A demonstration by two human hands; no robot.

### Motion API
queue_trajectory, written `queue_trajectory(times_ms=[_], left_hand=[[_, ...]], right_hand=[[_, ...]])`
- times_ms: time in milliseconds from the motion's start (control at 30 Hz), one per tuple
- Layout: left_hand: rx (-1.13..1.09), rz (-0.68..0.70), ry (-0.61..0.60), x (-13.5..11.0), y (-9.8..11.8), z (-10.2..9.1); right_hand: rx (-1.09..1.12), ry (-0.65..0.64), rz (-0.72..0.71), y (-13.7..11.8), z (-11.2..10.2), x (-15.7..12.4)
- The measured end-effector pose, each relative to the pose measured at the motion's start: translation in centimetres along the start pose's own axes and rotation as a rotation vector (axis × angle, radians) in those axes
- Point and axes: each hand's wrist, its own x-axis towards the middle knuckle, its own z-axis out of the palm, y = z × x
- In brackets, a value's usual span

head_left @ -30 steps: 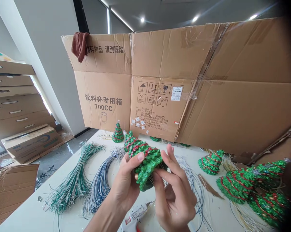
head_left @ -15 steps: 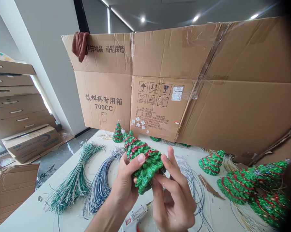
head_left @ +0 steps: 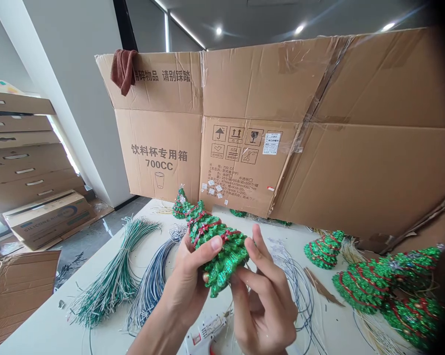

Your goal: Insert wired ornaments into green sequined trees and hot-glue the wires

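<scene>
Above the white table [head_left: 52, 330], my left hand [head_left: 187, 283] grips a glittery green Christmas tree ornament [head_left: 217, 244] with red garland. Its tip points up and to the left. The thumb lies across the tree's side and the fingers wrap behind it. My right hand [head_left: 263, 303] is at the tree's base from the right, fingers curled and touching its bottom edge. A white glue gun [head_left: 203, 335] lies on the table just below my hands.
Bundles of green-white wire [head_left: 111, 276] and blue-white wire [head_left: 152, 281] lie at left. Finished trees [head_left: 370, 283] are piled at right, one small tree [head_left: 178, 202] stands at the back. A tall flattened cardboard box [head_left: 281, 128] walls off the table's far side. Stacked cartons [head_left: 26, 162] stand at left.
Both hands have shifted the tree slightly left and down, and its tip has tilted a little further left. The grip is the same.
</scene>
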Motion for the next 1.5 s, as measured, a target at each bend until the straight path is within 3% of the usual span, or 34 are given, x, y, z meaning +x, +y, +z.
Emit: queue_trajectory(times_ms=[200, 333, 733, 1233, 1500], left_hand=[[-0.017, -0.017, 0.028, -0.2, -0.3, 0.5], [-0.032, -0.043, -0.018, -0.2, -0.6, 0.2], [-0.005, -0.073, -0.085, 0.3, 0.4, -0.3], [0.001, -0.072, 0.023, 0.4, 0.4, -0.3], [-0.047, -0.109, 0.139, 0.5, 0.0, 0.0]], right_hand=[[-0.059, 0.04, -0.032, 0.1, -0.3, 0.1], [-0.105, 0.096, -0.083, 0.2, -0.3, 0.2], [-0.013, 0.032, -0.062, 0.1, -0.1, -0.1], [0.004, -0.015, 0.001, 0.2, 0.1, -0.3], [0.036, -0.056, 0.014, 0.7, 0.0, -0.5]])
